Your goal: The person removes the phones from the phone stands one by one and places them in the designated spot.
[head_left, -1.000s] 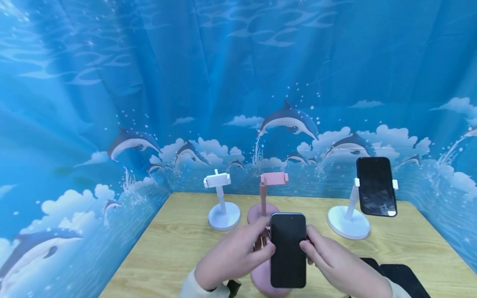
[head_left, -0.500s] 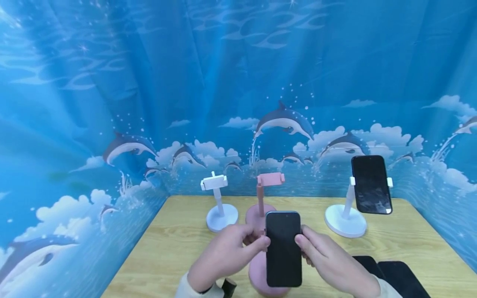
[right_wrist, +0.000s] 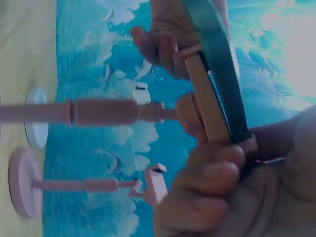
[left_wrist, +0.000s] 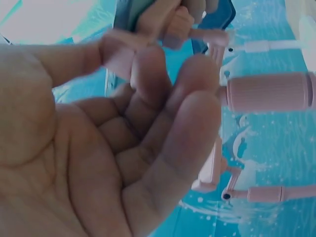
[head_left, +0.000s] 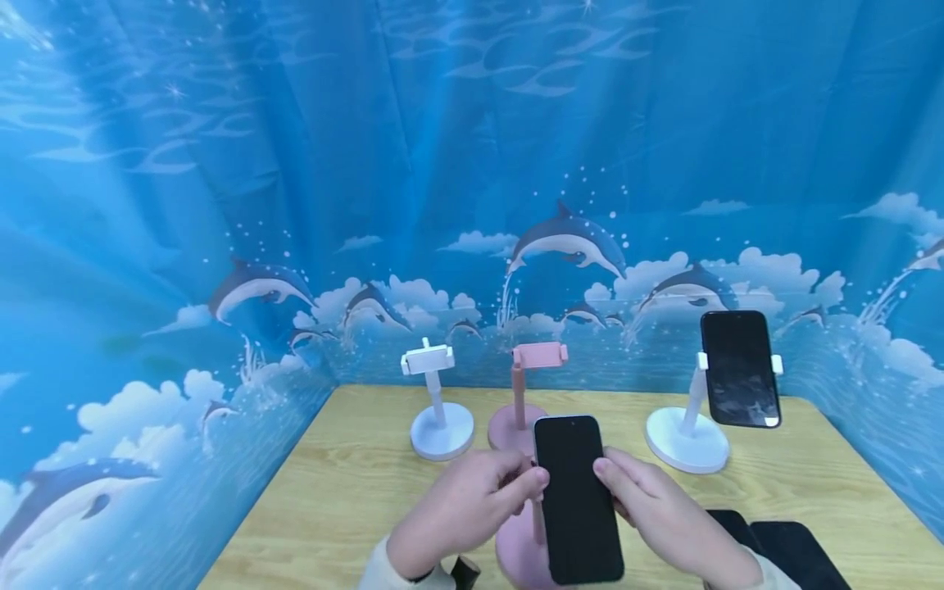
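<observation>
At the table's near side, the near pink stand [head_left: 524,553] rises from its round base, and a black-screened phone [head_left: 578,508] sits at its clamp [right_wrist: 207,103], tilted a little, top leaning left. From the right wrist I see a sliver of light between the phone's back and the clamp; whether both ends of the clamp grip the phone, I can't tell.

Two hands work either side of that stand, apart from each other. On its left, the left hand [head_left: 472,504] pinches the clamp's end, thumb by the phone's edge. On its right, the right hand [head_left: 649,504] grips the phone's edge along with the clamp, thumb in front, fingers curled behind.

Beyond the near pink stand is a second pink stand [head_left: 519,397]; farther left, a small white stand [head_left: 436,393]. Off to its right, a larger white stand [head_left: 688,442] holds an upright phone [head_left: 740,369], and two dark phones [head_left: 796,553] lie on the wooden table [head_left: 332,492]. Behind everything hangs a dolphin-printed curtain [head_left: 442,164].
</observation>
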The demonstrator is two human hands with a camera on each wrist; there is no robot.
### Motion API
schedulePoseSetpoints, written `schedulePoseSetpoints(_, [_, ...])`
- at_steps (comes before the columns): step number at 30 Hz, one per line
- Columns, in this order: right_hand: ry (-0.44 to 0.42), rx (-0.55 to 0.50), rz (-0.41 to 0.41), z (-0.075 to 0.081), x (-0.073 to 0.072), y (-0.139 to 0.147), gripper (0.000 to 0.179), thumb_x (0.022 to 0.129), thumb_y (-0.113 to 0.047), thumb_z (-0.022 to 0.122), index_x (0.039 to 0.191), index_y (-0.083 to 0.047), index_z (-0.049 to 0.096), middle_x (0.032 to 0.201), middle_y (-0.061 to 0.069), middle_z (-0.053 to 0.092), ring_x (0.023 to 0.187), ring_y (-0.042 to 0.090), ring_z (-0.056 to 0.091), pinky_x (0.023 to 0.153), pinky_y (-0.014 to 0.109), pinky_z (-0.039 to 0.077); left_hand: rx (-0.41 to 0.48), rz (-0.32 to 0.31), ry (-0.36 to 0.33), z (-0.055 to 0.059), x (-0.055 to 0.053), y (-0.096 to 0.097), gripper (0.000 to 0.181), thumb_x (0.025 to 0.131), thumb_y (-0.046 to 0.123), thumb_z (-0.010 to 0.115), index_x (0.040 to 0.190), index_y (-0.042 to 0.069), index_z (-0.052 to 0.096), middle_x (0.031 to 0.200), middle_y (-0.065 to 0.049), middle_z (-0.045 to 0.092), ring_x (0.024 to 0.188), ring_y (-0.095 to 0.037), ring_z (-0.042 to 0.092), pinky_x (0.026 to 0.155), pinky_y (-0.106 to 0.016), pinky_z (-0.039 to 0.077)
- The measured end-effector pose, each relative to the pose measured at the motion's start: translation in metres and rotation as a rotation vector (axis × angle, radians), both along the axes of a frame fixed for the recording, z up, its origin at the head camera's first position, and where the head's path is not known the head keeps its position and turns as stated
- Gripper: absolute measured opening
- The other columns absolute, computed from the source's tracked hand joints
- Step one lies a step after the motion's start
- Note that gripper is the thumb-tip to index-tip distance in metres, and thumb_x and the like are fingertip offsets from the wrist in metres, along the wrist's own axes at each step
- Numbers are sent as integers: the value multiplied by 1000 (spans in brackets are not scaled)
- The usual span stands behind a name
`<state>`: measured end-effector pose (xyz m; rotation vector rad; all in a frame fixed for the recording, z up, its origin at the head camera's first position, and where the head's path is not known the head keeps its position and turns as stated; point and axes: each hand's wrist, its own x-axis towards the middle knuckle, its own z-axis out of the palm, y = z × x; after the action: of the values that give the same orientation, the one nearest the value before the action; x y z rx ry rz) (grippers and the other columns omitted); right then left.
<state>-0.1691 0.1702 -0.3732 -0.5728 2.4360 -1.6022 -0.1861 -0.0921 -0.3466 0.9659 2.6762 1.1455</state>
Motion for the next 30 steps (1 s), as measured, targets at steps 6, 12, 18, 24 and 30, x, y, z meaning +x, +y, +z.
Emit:
schedulePoseSetpoints(6, [-33,82,84,1,-1,7,39,115,-37,31,114,-6,56,76,4,49,62,19,49,58,35,42,-15,-53,25,2,-2,-5,22,102,40,65,85,26,65,75,19,61,69,2,56,66,-21,50])
schedulePoseSetpoints(12, [-25,192,160,5,1,15,37,115,-37,30,120,-11,55,94,3,63,83,13,64,69,30,50,-65,-69,-53,7,0,-5,17,102,41,65,94,26,64,85,20,64,76,3,60,71,-21,52])
schedulePoseSetpoints(18, [-19,229,123,8,7,12,50,113,-46,31,149,-15,47,143,5,59,126,23,62,94,32,55,-92,-55,-30,9,3,-4,16,102,41,65,96,26,63,85,19,62,75,2,59,70,-21,51])
schedulePoseSetpoints(24, [5,339,-49,9,12,4,51,109,-57,37,133,-16,58,106,-1,66,98,16,65,77,38,52,-58,-53,-3,6,1,-5,22,101,46,65,90,27,63,79,18,61,69,0,56,64,-22,49])
schedulePoseSetpoints(30, [170,385,-294,23,20,-8,43,103,-53,57,124,-16,59,108,0,61,95,16,61,70,31,55,-41,-57,5,3,-1,-6,23,100,46,67,88,27,62,79,17,62,70,0,57,65,-22,49])
